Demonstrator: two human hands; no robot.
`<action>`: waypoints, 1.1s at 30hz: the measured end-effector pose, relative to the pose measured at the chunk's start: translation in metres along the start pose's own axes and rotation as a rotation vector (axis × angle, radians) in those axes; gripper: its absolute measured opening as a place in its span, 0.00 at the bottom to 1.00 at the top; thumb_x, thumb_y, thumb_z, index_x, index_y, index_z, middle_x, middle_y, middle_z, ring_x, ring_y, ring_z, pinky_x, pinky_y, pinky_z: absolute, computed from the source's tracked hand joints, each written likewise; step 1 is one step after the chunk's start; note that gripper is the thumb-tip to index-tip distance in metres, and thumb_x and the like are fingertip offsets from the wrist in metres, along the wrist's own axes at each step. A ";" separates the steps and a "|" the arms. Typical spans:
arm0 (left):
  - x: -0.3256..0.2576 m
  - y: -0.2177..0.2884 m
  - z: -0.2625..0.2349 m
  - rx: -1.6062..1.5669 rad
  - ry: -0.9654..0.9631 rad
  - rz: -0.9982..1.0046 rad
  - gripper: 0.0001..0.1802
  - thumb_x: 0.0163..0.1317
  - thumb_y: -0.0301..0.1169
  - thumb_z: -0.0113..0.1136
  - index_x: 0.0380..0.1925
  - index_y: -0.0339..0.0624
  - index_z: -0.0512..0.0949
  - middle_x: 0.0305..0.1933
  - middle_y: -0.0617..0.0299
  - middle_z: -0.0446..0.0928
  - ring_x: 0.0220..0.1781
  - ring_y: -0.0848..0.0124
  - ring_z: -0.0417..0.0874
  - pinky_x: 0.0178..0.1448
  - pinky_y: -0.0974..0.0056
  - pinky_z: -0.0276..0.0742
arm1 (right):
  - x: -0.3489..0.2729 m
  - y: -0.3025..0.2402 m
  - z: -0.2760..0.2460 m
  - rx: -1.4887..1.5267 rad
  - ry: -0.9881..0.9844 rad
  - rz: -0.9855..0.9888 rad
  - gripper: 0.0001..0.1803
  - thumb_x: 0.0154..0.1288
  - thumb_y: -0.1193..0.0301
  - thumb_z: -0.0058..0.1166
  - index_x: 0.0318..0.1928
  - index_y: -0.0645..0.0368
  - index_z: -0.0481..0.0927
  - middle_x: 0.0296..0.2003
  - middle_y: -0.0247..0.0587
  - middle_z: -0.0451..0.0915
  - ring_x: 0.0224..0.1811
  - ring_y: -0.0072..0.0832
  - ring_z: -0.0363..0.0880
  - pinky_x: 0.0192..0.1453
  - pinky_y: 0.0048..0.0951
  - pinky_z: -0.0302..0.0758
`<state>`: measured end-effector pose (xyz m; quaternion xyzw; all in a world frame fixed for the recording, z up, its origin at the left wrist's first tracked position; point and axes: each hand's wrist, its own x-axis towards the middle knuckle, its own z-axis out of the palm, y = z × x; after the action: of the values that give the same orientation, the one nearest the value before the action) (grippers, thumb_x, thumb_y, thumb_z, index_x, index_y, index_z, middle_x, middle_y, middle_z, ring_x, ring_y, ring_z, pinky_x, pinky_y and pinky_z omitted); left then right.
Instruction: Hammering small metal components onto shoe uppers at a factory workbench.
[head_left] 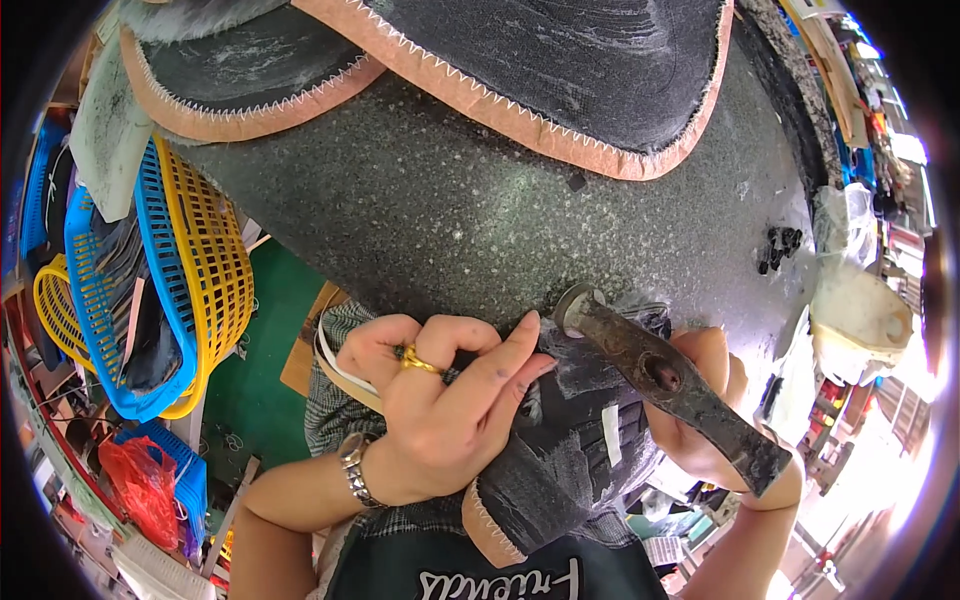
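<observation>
Against the near edge of a dark, speckled work surface [470,210], my left hand [440,410] has its fingers closed at the top of a black piece that looks like a shoe upper [550,485]. This piece has a tan edge with zigzag stitching and a small white tag, and hangs down over my lap. A pale tan strip [345,375] curves beside the left hand's curled fingers. My right hand [695,430] is wrapped round a hammer [655,370]. The hammer's worn metal head points its round face at the piece's upper edge, near my left fingertips. Its handle is hidden below the head.
Larger black pieces [590,70] with tan stitched edges lie on the far part of the surface. Left stand a yellow basket [205,270] and a blue basket [155,360] with dark pieces inside. A red plastic bag [140,485] sits lower left. Black scraps [780,247] lie right.
</observation>
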<state>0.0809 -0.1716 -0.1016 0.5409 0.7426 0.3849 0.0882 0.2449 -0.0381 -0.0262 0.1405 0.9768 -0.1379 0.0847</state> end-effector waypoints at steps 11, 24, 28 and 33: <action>-0.001 0.001 0.003 0.026 0.025 0.109 0.16 0.39 0.28 0.74 0.33 0.55 0.85 0.27 0.78 0.70 0.37 0.68 0.60 0.45 0.62 0.50 | -0.012 -0.003 -0.007 0.319 -0.056 0.272 0.12 0.50 0.81 0.58 0.37 0.62 0.74 0.33 0.44 0.69 0.31 0.38 0.71 0.32 0.36 0.67; 0.011 0.001 -0.004 0.146 -0.088 0.292 0.15 0.39 0.28 0.66 0.32 0.53 0.82 0.33 0.77 0.71 0.38 0.65 0.61 0.43 0.53 0.46 | 0.026 -0.006 -0.037 -0.099 -0.097 0.015 0.10 0.48 0.75 0.55 0.29 0.60 0.67 0.18 0.35 0.64 0.12 0.29 0.70 0.11 0.30 0.63; 0.009 0.003 -0.007 0.115 -0.087 0.303 0.15 0.37 0.28 0.66 0.30 0.51 0.81 0.34 0.77 0.72 0.36 0.66 0.62 0.43 0.53 0.47 | 0.029 -0.018 -0.045 -0.125 0.034 0.039 0.11 0.48 0.74 0.54 0.30 0.58 0.66 0.18 0.34 0.64 0.12 0.28 0.69 0.11 0.30 0.65; 0.010 -0.007 -0.002 0.067 -0.029 0.388 0.17 0.33 0.28 0.65 0.30 0.48 0.81 0.35 0.75 0.72 0.36 0.66 0.63 0.43 0.53 0.49 | 0.030 -0.006 -0.041 -0.174 -0.122 -0.056 0.09 0.50 0.72 0.53 0.29 0.57 0.65 0.17 0.33 0.65 0.12 0.25 0.69 0.12 0.28 0.66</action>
<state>0.0711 -0.1649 -0.1018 0.6819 0.6355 0.3621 0.0049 0.2097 -0.0240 0.0076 0.0966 0.9816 -0.0630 0.1522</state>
